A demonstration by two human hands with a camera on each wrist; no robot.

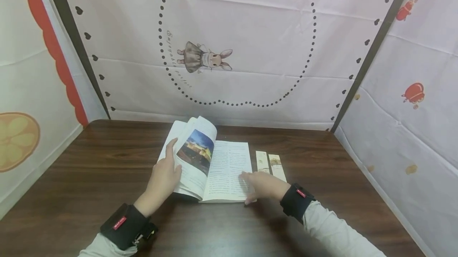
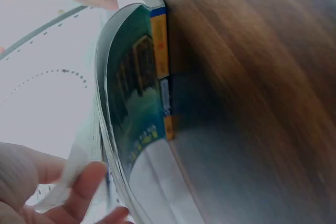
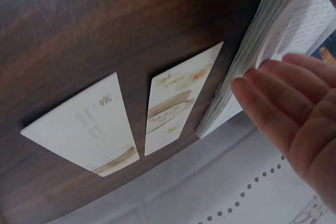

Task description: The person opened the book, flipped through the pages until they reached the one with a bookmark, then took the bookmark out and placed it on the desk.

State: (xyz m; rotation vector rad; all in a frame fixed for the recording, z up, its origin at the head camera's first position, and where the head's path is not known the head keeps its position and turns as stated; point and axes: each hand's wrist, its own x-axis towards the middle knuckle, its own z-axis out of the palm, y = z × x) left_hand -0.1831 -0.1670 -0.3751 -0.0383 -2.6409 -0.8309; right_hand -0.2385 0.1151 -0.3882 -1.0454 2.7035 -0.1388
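Note:
An open book [image 1: 229,169] lies on the table, its left pages raised and curving, one bearing a photo of a lit building. My left hand [image 1: 165,174] is at the left side, with a thin page between its thumb and fingers in the left wrist view [image 2: 58,187]. My right hand [image 1: 266,185] rests at the right page's outer edge; its fingers look straight in the right wrist view [image 3: 299,98]. Just right of the book lie two cream bookmarks, a left bookmark [image 1: 262,161] and a right bookmark [image 1: 277,166], partly behind the right hand in the head view.
The dark wooden table [image 1: 107,169] runs back to a pale cloth wall [image 1: 250,50] with a printed rabbit. Cloth side walls stand at left and right. Black bands with cameras wrap both wrists.

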